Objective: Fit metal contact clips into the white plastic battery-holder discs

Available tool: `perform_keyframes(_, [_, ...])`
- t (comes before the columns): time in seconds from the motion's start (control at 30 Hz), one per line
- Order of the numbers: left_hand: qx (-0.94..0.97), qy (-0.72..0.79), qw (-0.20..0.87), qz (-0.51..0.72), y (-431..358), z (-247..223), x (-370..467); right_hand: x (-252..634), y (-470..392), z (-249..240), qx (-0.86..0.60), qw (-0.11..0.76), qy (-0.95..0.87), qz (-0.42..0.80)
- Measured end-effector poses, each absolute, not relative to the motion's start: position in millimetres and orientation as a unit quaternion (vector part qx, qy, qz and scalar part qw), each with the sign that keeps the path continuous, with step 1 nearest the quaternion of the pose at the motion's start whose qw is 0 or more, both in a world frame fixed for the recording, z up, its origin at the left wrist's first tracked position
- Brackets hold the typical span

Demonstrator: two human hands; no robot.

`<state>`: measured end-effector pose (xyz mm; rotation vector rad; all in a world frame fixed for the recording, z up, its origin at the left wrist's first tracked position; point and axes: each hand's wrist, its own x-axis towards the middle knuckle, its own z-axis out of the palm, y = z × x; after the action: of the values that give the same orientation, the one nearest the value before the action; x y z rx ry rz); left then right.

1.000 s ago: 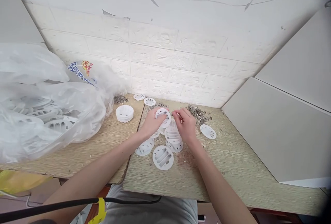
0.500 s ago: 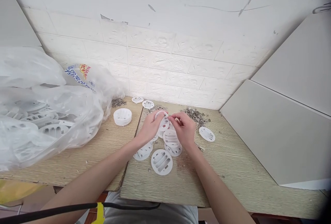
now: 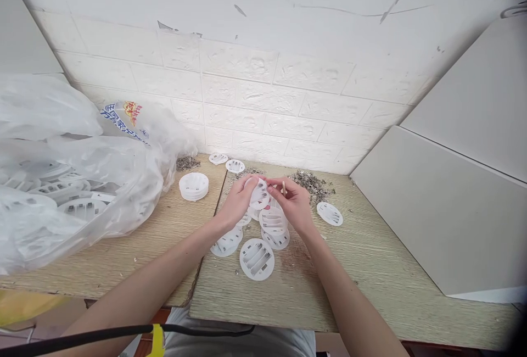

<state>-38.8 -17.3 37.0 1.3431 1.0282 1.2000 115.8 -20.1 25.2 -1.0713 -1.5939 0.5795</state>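
My left hand [image 3: 235,203] is closed on a white round battery holder [image 3: 259,194], tilted up above the others, with small metal contacts on its face. My right hand [image 3: 295,203] is closed at the holder's right edge, fingertips pressed together there. A slim pale stick-like tool [image 3: 284,187] pokes up between its fingers; its lower end is hidden. Below both hands, several more holders overlap on the table, among them a holder with bare slots [image 3: 274,219]. Nearest me lies another holder [image 3: 257,259], slots facing up.
A clear plastic bag [image 3: 135,203] full of holders takes up the left. Beside it stands a stack of white round holders [image 3: 194,187]. Piles of small metal contacts [image 3: 310,182] lie near the wall. One holder [image 3: 330,214] lies right. Pale panels [image 3: 444,214] lean at right.
The slim pale tool now stands up between my right fingers; a slim piece seen beside my right wrist earlier no longer shows there. The held holder has turned slightly.
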Motion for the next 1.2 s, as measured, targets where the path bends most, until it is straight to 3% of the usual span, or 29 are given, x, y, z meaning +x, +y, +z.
perform_keyframes(0.17, [0.537,0.437,0.531,0.488,-19.1,37.0,-39.7,113.8,-17.7,23.9,-0.477,0.585,-0.593,0.28])
perform_keyframes(0.43, [0.515,0.432,0.565,0.478,-17.6,36.7,-40.2,111.8,-17.3,24.4,-0.493,0.575,-0.608,0.237])
perform_keyframes(0.7, [0.472,0.363,0.634,0.492,-16.0,42.5,-38.4,114.3,-17.5,26.8,-0.476,0.581,-0.583,0.308])
perform_keyframes(0.83, [0.485,0.361,0.628,0.49,-14.5,41.5,-39.1,120.5,-14.6,25.1,-0.473,0.582,-0.577,0.323])
perform_keyframes(1.07, [0.537,0.452,0.544,0.46,-12.1,31.2,-40.0,123.1,-15.0,26.1,-0.472,0.58,-0.618,0.242])
perform_keyframes(1.2, [0.584,0.418,0.546,0.431,-12.8,32.5,-39.0,116.7,-20.7,27.6,-0.454,0.565,-0.645,0.241])
